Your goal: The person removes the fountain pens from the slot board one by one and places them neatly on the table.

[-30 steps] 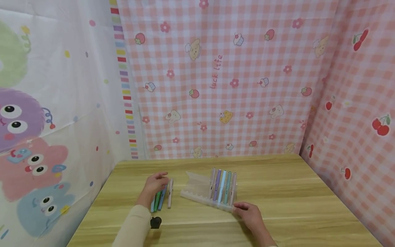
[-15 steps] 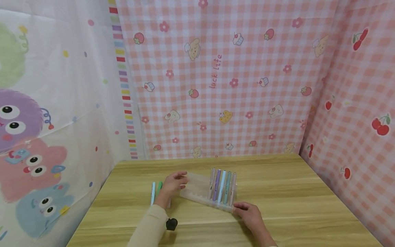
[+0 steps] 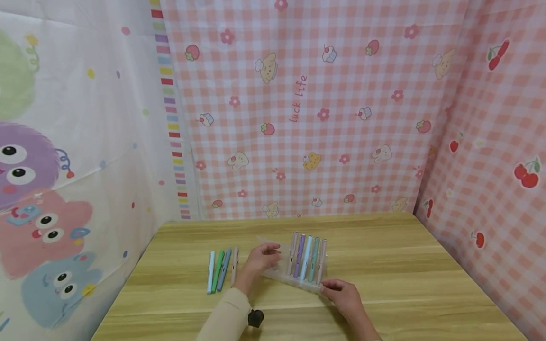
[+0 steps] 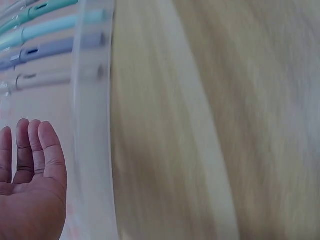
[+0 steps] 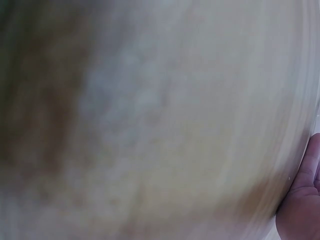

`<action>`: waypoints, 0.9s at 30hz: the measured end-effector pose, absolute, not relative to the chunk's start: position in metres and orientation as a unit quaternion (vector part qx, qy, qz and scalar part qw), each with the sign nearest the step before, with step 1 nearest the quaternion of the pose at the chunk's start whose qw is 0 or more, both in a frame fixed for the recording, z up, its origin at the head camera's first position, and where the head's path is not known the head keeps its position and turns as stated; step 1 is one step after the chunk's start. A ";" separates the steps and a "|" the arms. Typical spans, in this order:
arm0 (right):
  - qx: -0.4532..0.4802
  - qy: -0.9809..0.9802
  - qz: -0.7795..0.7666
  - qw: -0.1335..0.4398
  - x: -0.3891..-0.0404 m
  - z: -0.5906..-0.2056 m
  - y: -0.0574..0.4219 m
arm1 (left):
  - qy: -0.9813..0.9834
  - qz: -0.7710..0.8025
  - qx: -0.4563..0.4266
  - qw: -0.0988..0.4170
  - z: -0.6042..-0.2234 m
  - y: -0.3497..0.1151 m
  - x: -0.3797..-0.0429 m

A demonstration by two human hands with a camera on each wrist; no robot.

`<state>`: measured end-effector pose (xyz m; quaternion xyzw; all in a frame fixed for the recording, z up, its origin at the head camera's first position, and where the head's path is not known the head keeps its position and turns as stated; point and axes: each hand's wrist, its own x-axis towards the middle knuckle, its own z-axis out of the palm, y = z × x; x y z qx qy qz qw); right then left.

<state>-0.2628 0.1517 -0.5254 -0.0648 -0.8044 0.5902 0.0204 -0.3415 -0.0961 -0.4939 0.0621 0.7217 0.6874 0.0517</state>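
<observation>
A clear plastic pen case (image 3: 294, 282) with a notched near ledge lies on the table. Several pens stand side by side in its right part, among them a purple pen (image 3: 300, 255), a light blue pen (image 3: 306, 258) and a teal pen (image 3: 314, 259). My left hand (image 3: 261, 260) hovers over the bare left part of the case. In the left wrist view its fingers (image 4: 50, 150) are extended, with nothing in them, beside a greyish pen (image 4: 55, 78). At the near right corner, my right hand (image 3: 343, 293) pinches the case; the right wrist view barely shows it.
Left of the case lie a pale blue pen (image 3: 211, 272), a green pen (image 3: 217, 272), a darker blue pen (image 3: 224, 270) and a pinkish pen (image 3: 234, 266). The wooden table (image 3: 396, 265) meets patterned cloth (image 3: 341, 142) at the back and sides.
My left hand has moved right, from above the loose pens to over the case's left part, uncovering those pens. My right hand has stayed at the case's corner.
</observation>
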 end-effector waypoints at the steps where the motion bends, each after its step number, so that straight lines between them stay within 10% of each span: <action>1: -0.064 -0.805 0.589 0.022 -0.263 -0.526 0.152 | 0.723 0.685 0.067 0.049 -0.495 -0.093 -0.342; 27: -0.055 -0.805 0.591 0.026 -0.264 -0.530 0.155 | 0.728 0.684 0.028 0.025 -0.507 -0.057 -0.346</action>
